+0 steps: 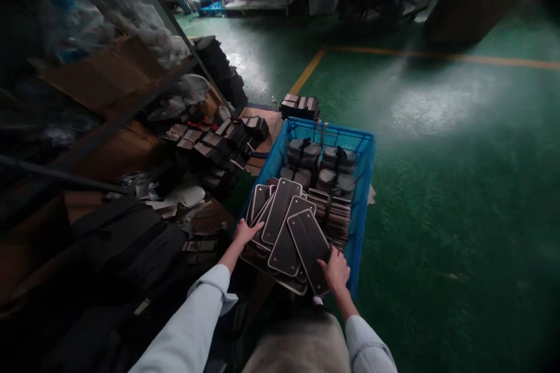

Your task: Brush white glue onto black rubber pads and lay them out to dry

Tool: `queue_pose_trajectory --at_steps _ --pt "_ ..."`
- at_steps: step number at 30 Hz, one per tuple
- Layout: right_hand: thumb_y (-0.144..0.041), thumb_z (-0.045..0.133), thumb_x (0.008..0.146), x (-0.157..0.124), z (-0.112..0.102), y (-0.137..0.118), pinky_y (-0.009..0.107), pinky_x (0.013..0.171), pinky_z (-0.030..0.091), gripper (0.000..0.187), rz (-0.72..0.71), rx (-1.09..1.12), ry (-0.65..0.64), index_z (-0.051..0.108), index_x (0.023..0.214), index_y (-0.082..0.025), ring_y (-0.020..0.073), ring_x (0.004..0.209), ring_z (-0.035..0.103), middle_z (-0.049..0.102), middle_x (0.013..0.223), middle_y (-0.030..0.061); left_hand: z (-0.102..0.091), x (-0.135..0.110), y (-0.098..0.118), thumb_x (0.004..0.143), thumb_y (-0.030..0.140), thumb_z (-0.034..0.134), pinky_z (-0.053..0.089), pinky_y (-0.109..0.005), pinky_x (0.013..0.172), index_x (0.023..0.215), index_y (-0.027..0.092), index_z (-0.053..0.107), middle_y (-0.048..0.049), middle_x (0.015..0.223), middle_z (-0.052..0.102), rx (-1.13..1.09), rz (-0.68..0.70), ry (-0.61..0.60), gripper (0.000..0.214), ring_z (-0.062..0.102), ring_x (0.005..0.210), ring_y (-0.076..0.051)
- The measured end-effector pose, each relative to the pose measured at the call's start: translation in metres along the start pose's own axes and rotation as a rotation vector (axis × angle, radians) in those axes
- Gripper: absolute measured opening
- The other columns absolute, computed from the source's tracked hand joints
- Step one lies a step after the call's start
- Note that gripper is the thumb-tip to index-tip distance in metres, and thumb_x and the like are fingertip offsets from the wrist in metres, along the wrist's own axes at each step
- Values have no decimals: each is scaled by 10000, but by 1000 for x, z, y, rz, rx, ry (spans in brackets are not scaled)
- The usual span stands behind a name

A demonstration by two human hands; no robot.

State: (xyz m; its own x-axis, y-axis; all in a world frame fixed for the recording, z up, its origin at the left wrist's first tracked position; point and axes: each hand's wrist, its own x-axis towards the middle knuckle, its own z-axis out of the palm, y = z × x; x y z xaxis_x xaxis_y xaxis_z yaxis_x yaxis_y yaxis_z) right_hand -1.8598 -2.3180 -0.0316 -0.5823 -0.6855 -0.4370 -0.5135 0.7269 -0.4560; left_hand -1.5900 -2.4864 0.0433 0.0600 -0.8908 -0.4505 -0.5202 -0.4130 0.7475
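Overlapping dark panels [289, 240] (pale-rimmed, round-cornered), flat and oblong.

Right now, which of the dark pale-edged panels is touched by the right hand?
The rightmost loose panel, its far end angled left: the right hand holds its right edge; the others lie further left.

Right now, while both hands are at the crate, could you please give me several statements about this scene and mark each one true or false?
1. The crate is blue. True.
2. The left hand is at the left side of the dark panels. True.
3. The grey tied bundles lie toward the far end of the crate. True.
4. The right hand reaches among those bundles. False: it is at the right edge of a dark panel.
5. The floor is red. False: it is green, with a yellow line.
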Motion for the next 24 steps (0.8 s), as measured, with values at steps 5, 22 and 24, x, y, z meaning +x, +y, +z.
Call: queue_pose_trajectory --at_steps 5,22,24 --pt "-265 718 782 17 18 19 418 840 499 444 -1 -36 -27 598 1200 -176 305 1015 656 674 1139 164 4 49 -20 597 543 860 519 -351 813 1050 122 647 -173 1036 724 71 -144 44 654 669 1023 -329" --pt "-501 612 737 44 79 -43 405 869 542 414 121 636 -128 689 977 -172 301 983 697 761 986 120 16 61 -32 599 493 865 532 -383 880 1059 135 637 -140 1072 726 -80 -61 -163 626 680 988 -294" --pt "-446 634 735 41 86 -57 385 856 544 412 79 614 -151 660 1043 -173 282 971 697 750 1023 109 23 59 -27 549 454 898 497 -414 957 1058 136 633 -162 1116 706 31 -15 -105 656 646 1077 -331"
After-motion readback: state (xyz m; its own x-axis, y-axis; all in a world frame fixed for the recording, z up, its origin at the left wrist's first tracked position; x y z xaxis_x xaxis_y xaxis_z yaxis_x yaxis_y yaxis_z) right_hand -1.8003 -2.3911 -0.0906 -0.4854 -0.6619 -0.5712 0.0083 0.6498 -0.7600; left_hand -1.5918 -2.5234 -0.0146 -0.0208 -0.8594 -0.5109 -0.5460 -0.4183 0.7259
